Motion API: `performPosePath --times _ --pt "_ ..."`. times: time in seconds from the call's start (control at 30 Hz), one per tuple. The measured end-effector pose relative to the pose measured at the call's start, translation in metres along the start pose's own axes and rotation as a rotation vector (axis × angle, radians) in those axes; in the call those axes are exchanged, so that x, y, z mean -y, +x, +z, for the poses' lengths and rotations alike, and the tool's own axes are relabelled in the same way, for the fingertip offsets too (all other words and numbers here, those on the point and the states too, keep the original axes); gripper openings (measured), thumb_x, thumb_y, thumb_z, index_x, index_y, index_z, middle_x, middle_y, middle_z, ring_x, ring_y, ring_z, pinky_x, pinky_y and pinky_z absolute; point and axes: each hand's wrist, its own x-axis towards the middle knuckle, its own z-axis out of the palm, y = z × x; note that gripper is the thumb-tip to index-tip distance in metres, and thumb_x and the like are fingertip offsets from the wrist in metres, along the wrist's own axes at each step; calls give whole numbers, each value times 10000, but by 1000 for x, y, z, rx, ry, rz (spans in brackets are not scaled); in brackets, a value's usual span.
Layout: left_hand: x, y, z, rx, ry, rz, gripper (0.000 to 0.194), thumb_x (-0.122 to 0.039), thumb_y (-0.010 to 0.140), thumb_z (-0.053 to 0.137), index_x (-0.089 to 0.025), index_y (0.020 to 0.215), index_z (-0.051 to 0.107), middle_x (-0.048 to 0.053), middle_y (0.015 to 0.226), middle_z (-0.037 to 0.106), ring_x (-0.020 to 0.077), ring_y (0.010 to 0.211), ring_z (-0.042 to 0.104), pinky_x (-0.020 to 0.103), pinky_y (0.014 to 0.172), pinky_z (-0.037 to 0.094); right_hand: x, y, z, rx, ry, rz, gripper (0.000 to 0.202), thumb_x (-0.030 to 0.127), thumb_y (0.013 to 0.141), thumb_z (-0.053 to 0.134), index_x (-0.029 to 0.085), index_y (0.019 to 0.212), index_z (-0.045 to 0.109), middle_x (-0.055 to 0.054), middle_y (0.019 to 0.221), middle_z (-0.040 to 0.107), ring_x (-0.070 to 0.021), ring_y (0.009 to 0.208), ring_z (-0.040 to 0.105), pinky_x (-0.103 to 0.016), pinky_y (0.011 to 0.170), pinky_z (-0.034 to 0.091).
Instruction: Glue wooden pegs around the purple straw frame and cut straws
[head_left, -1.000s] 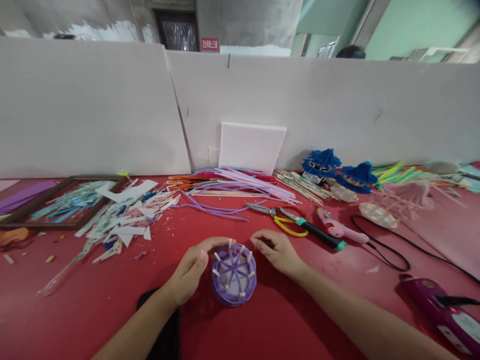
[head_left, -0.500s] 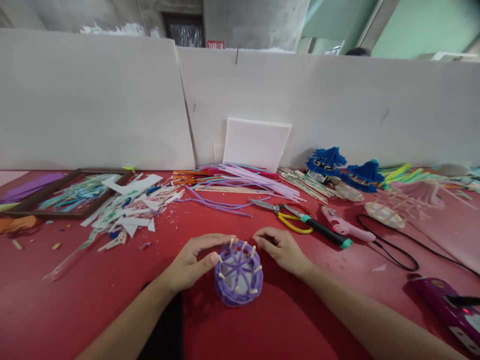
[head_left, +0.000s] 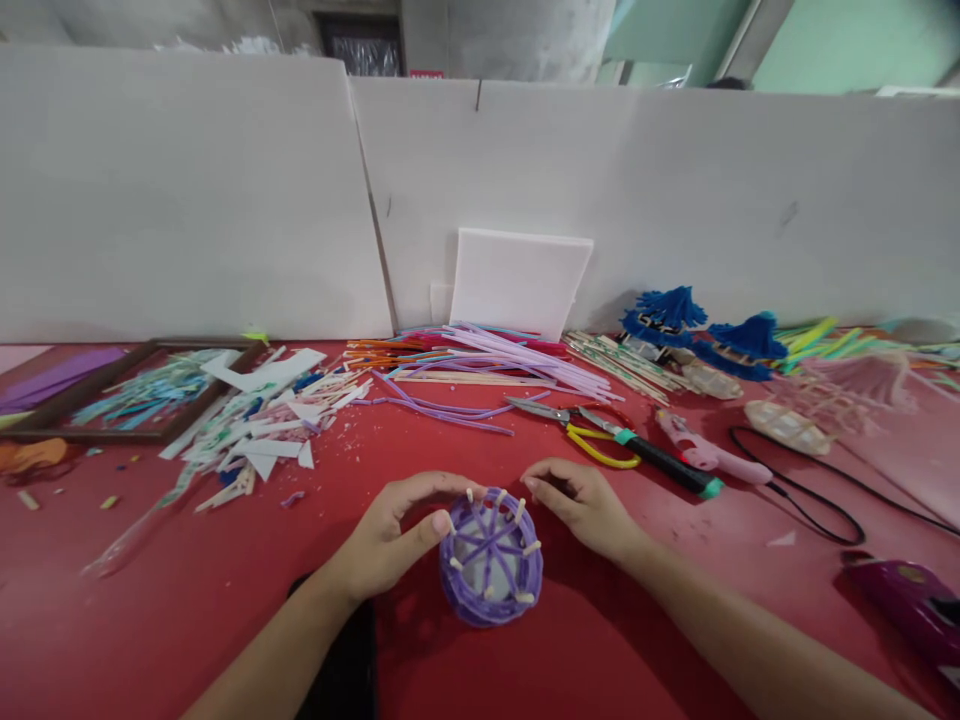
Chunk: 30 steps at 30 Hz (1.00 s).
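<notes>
A round purple piece, wound from fuzzy strands with pale stick ends standing up around its rim and strands crossing over its middle, rests on the red table. My left hand grips its upper left side between thumb and fingers. Just off its upper right edge is my right hand, with fingers curled and the fingertips pressed together; whatever they may hold is too small to make out.
Scissors with yellow handles, a black-handled cutter and a pink glue gun lie at the right. Purple strands lie behind. Paper scraps are at the left. A magenta device sits at the lower right.
The view has shifted slightly, so the table items appear a little farther right. The purple piece is turned slightly, and my left hand still holds it.
</notes>
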Motion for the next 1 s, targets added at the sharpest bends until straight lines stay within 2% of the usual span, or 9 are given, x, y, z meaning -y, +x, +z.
performPosePath --times 0.13,0.3,0.33,0.47,0.53,0.6,0.67,0.83,1.0 --pt "0 0 1 -11 -24 -20 391 -496 869 551 -198 1095 666 101 1099 697 253 1034 631 333 918 467 7 4 -3 -10 34 -4 251 380 870 515 165 827 638 -17 684 619 -137 633 571 -247 607 456" --pt "-1 1 -1 -22 -78 16 365 -481 885 536 -211 1077 688 85 1072 705 238 1018 629 310 907 462 31 12 -6 119 200 -124 221 372 847 582 170 862 668 -15 714 634 -126 650 572 -236 608 452" --pt "-1 1 -2 -32 -86 33 368 -481 891 523 -201 1045 706 88 1039 712 237 996 636 309 893 467 34 13 -4 100 245 -137 224 377 845 590 169 846 672 -14 703 631 -126 648 568 -236 609 449" --pt "1 2 -3 -111 -119 38 400 -457 918 482 -169 879 756 83 858 721 206 833 661 281 772 500 31 10 16 -123 403 -66 308 435 858 566 171 721 648 6 599 576 -120 595 533 -242 607 439" --pt "3 2 -2 -182 -113 -1 385 -435 922 489 -171 830 754 62 804 704 171 738 656 246 684 506 27 7 24 -132 426 -30 312 436 850 579 168 704 642 9 576 564 -117 569 524 -239 582 437" --pt "4 3 -1 -263 -75 -40 333 -411 907 528 -173 814 742 43 798 686 134 651 635 213 601 495 25 5 28 -74 440 -24 277 426 818 628 163 738 664 0 606 594 -118 568 536 -234 561 441" --pt "3 4 1 -293 -12 -66 293 -393 884 571 -163 798 730 35 772 675 121 623 618 199 574 482 26 5 27 7 478 -29 249 410 800 660 164 779 691 -12 662 634 -115 589 553 -230 572 449" --pt "3 8 3 -188 8 -97 260 -392 819 657 -142 776 713 34 713 654 131 635 599 211 581 469 27 3 24 246 648 9 207 374 779 711 172 821 722 -15 707 656 -95 608 551 -219 596 439" --pt "6 9 4 -62 -147 -172 220 -365 765 724 -149 807 726 17 723 622 108 606 575 201 561 447 24 2 25 404 690 98 250 382 734 756 147 812 721 35 567 517 -71 520 424 -208 508 365"
